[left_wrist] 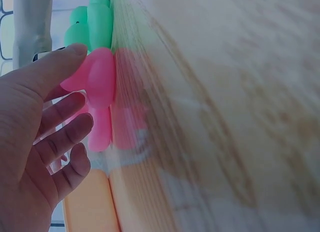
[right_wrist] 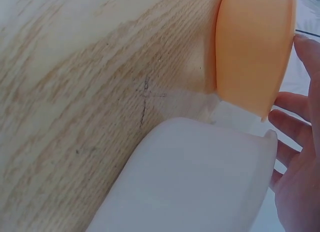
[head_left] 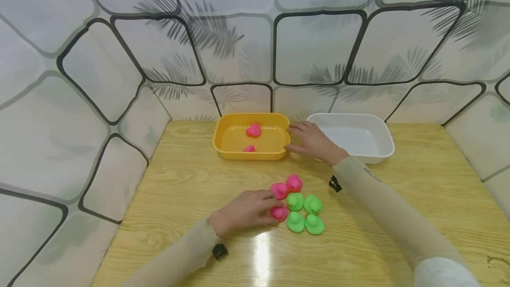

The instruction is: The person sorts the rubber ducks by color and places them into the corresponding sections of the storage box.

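My left hand (head_left: 249, 209) is at a pink rubber duck (head_left: 279, 212) on the table, thumb and fingers spread loosely around it. In the left wrist view, the thumb overlaps the pink duck (left_wrist: 101, 77) and the fingers are apart; firm contact cannot be made out. Two more pink ducks (head_left: 294, 183) sit just behind it, and several green rubber ducks (head_left: 295, 222) stand close on its right. At the right end of the yellow tray (head_left: 251, 156), my right hand (head_left: 312, 141) has its fingers extended by the rim, holding nothing.
Inside the yellow tray are two pink ducks (head_left: 254, 130). A white tray (head_left: 370, 160) stands to its right, partly behind my right hand and forearm. A patterned wall (head_left: 239, 56) borders the wooden table (head_left: 179, 180) at the back and sides.
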{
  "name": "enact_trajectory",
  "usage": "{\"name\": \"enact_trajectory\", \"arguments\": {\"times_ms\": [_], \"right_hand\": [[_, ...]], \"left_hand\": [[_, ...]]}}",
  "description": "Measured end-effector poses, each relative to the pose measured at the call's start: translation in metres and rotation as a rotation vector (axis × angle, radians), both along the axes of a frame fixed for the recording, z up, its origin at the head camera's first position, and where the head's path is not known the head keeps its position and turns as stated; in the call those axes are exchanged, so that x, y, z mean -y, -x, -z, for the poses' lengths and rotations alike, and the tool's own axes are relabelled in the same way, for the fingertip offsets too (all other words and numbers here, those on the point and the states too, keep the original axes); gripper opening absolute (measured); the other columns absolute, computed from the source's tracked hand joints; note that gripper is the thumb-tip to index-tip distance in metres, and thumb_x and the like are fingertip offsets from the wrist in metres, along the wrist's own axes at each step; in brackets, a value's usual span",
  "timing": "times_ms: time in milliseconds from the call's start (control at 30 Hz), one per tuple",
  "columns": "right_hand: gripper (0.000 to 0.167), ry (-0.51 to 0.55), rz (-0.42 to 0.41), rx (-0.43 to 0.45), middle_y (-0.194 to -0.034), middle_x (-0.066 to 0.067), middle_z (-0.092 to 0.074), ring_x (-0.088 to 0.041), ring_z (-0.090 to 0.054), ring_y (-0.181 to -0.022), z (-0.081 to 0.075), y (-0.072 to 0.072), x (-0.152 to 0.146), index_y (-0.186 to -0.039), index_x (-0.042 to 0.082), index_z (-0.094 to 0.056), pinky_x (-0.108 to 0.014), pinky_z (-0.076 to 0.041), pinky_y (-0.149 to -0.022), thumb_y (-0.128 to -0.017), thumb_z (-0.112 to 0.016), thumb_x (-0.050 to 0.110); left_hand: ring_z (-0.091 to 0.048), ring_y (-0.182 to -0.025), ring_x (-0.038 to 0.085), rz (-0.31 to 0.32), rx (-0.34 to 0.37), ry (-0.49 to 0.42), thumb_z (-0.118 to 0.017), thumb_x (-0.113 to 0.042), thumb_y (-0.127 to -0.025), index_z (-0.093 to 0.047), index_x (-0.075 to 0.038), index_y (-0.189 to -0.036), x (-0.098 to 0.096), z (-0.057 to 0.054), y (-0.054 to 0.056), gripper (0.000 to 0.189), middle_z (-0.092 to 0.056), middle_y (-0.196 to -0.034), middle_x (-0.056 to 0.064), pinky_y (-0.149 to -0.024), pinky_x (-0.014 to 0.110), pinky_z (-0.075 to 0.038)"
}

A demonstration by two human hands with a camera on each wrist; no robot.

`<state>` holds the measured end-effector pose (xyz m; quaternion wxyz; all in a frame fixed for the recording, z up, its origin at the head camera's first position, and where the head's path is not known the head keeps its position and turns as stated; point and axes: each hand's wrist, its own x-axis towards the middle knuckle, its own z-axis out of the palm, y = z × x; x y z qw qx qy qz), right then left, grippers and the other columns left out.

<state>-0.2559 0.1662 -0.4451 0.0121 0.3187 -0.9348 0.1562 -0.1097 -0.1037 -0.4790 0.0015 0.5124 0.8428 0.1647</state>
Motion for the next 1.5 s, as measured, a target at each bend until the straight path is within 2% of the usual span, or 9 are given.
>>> {"name": "enact_trajectory", "arguments": {"times_ms": [567,833,967,1100,1233,1367,1500], "right_hand": [[0.070,0.001,0.006,0.019,-0.149,-0.022,-0.053,-0.042,-0.046,-0.139,0.002,0.001,0.000,-0.144,-0.002,-0.058,-0.060,-0.032,-0.118,-0.096,-0.073,0.047],[0.069,0.012,0.002,0.019,-0.148,-0.022,-0.054,-0.043,-0.047,-0.137,-0.001,-0.001,0.001,-0.142,-0.003,-0.059,-0.060,-0.033,-0.117,-0.096,-0.073,0.046],[0.068,0.012,0.004,0.021,-0.148,-0.022,-0.054,-0.043,-0.047,-0.137,-0.002,-0.002,0.002,-0.142,-0.003,-0.059,-0.061,-0.033,-0.117,-0.096,-0.073,0.046],[0.068,0.012,0.004,0.021,-0.147,-0.022,-0.055,-0.043,-0.047,-0.137,-0.002,-0.002,0.002,-0.142,-0.003,-0.059,-0.061,-0.033,-0.117,-0.096,-0.073,0.046],[0.069,0.006,0.005,0.018,-0.148,-0.022,-0.055,-0.043,-0.047,-0.138,0.001,0.000,0.002,-0.143,-0.002,-0.059,-0.061,-0.032,-0.117,-0.096,-0.073,0.047],[0.070,-0.002,0.006,0.013,-0.149,-0.021,-0.054,-0.042,-0.047,-0.138,0.003,0.002,0.001,-0.144,-0.002,-0.058,-0.061,-0.032,-0.118,-0.096,-0.072,0.047],[0.070,0.000,0.005,0.018,-0.149,-0.021,-0.054,-0.043,-0.046,-0.138,0.003,0.002,0.001,-0.144,-0.002,-0.058,-0.061,-0.032,-0.117,-0.096,-0.072,0.047]], "left_hand": [[-0.065,-0.107,0.008,-0.001,-0.002,-0.013,-0.073,-0.036,-0.099,-0.073,-0.020,-0.123,0.003,-0.001,-0.004,0.030,-0.069,-0.122,-0.005,-0.091,0.020,-0.053],[-0.065,-0.104,0.009,-0.047,0.009,0.017,-0.075,-0.038,-0.097,-0.073,-0.019,-0.123,0.010,-0.005,-0.006,0.032,-0.069,-0.116,-0.005,-0.089,0.022,-0.054],[-0.065,-0.103,0.008,-0.073,0.048,0.024,-0.074,-0.037,-0.098,-0.073,-0.019,-0.123,0.014,-0.009,-0.005,0.031,-0.069,-0.116,-0.005,-0.089,0.023,-0.054],[-0.064,-0.102,0.007,-0.108,0.086,0.024,-0.074,-0.037,-0.098,-0.073,-0.020,-0.122,0.016,-0.014,-0.004,0.029,-0.069,-0.116,-0.006,-0.089,0.023,-0.054],[-0.064,-0.101,0.008,-0.124,0.088,0.015,-0.075,-0.035,-0.097,-0.074,-0.019,-0.122,0.020,-0.016,-0.001,0.030,-0.069,-0.117,-0.005,-0.089,0.025,-0.055],[-0.065,-0.104,0.010,-0.128,0.083,0.015,-0.074,-0.035,-0.099,-0.074,-0.017,-0.125,0.023,-0.020,0.003,0.032,-0.069,-0.118,-0.004,-0.092,0.026,-0.055],[-0.066,-0.101,0.012,-0.117,0.039,-0.011,-0.077,-0.033,-0.097,-0.073,-0.015,-0.125,0.026,-0.023,0.006,0.034,-0.070,-0.116,-0.002,-0.089,0.027,-0.056]]}}
